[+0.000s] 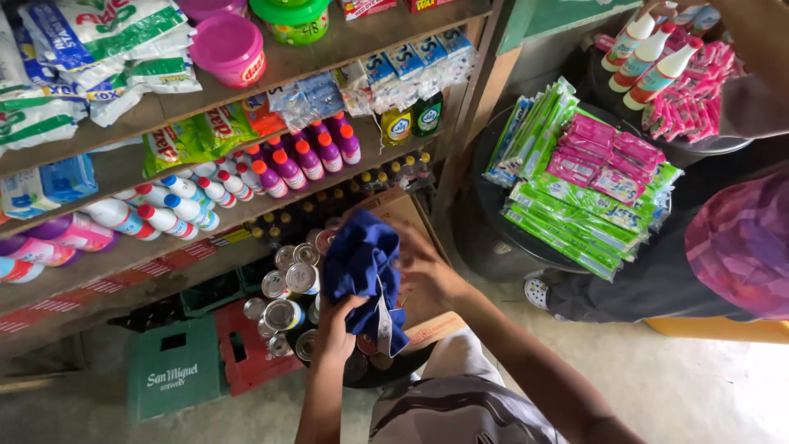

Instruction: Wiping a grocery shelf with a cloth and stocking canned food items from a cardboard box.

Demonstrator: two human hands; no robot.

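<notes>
Blue soft cloth [362, 267] bunched, gripped by L hand [337, 325] & R hand [423, 267] fingers, above round tins [283, 300].

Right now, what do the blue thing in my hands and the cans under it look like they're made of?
The blue cloth, held by the left hand and right hand, looks like soft woven fabric: matte, folded and drooping. The cans look like metal: their round tops shine silver and show rims. What lies under the paper labels can't be told.
</notes>
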